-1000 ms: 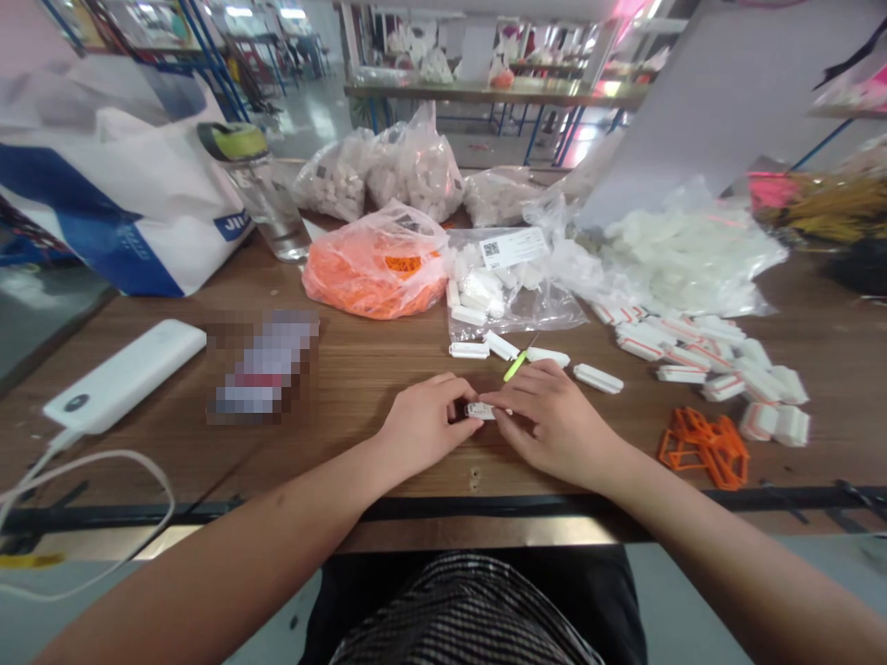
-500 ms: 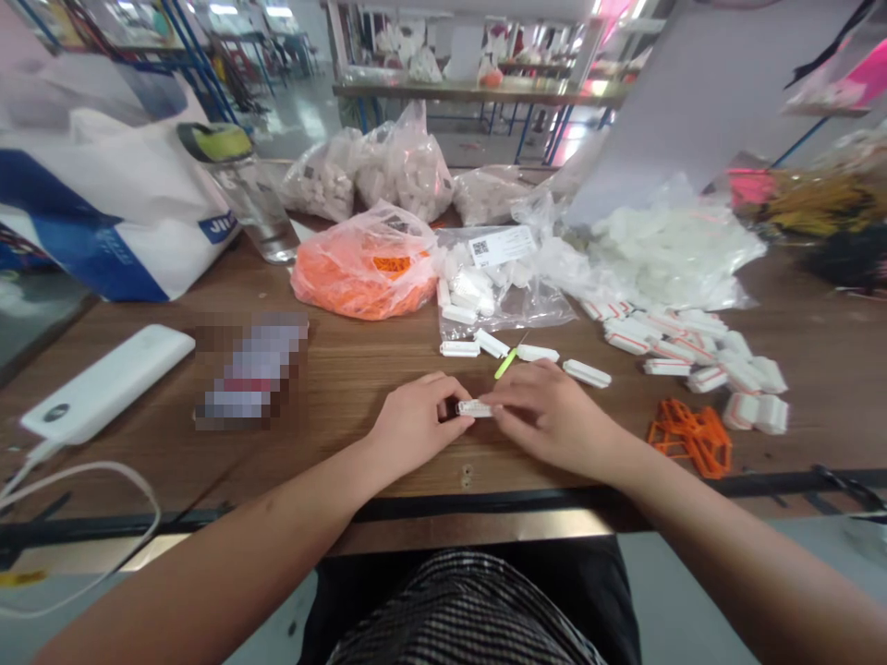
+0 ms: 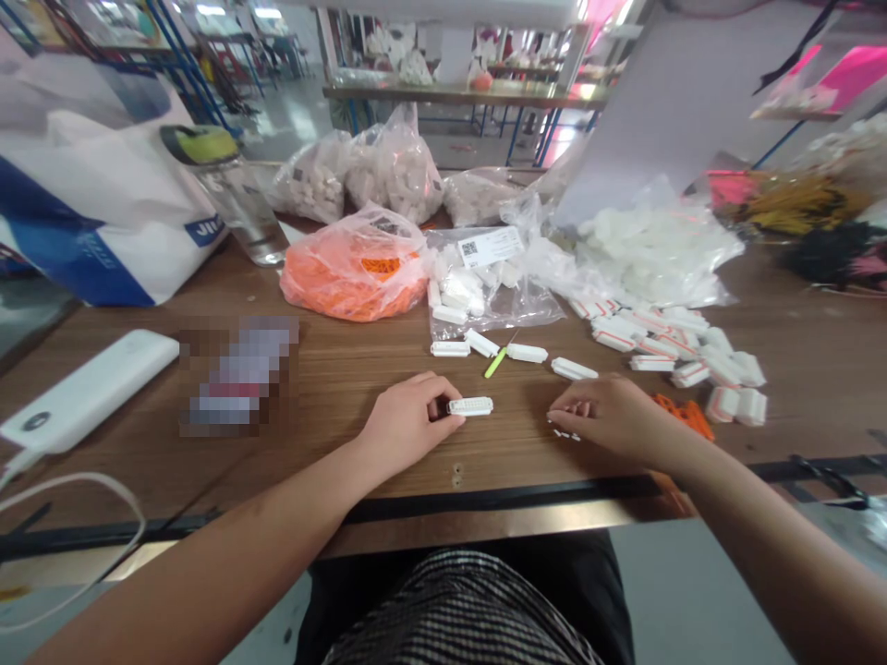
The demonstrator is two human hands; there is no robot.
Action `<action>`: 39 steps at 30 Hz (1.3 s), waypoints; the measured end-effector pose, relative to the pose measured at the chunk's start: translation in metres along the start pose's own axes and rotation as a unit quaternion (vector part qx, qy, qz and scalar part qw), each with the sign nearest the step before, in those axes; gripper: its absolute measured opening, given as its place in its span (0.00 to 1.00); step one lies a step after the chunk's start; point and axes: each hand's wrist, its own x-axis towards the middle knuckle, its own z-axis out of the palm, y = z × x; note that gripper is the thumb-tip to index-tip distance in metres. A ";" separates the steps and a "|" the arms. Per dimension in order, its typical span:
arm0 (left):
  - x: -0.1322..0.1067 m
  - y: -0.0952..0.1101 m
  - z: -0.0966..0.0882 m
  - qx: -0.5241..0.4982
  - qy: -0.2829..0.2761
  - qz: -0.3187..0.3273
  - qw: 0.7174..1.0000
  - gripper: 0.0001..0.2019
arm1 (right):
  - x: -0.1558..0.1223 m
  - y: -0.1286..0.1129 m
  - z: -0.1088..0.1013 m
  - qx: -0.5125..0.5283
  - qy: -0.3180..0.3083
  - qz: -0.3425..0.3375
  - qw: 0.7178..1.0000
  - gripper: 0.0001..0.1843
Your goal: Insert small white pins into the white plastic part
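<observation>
White connector (lying flat) held by left hand.

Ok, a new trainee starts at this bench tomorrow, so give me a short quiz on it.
1. True or false: the white plastic piece lies nearer the left hand than the right hand.
2. What lies on the table by the right hand's fingertips? A) tiny white bits B) a power bank C) a green-handled tool
3. What colour fills the bag left of the clear bag with the QR label?

Key: 1 true; 2 A; 3 orange.
</observation>
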 end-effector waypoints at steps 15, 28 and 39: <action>-0.001 -0.001 0.000 -0.002 0.002 0.011 1.000 0.04 | -0.010 -0.007 0.005 -0.061 0.051 -0.065 0.995 0.15; -0.001 0.000 -0.001 -0.003 -0.002 0.009 1.000 0.04 | -0.008 -0.017 0.016 -0.080 0.058 -0.017 0.995 0.11; -0.001 0.002 0.000 -0.013 -0.001 -0.005 1.000 0.05 | 0.020 -0.063 0.023 0.168 0.056 -0.117 0.977 0.08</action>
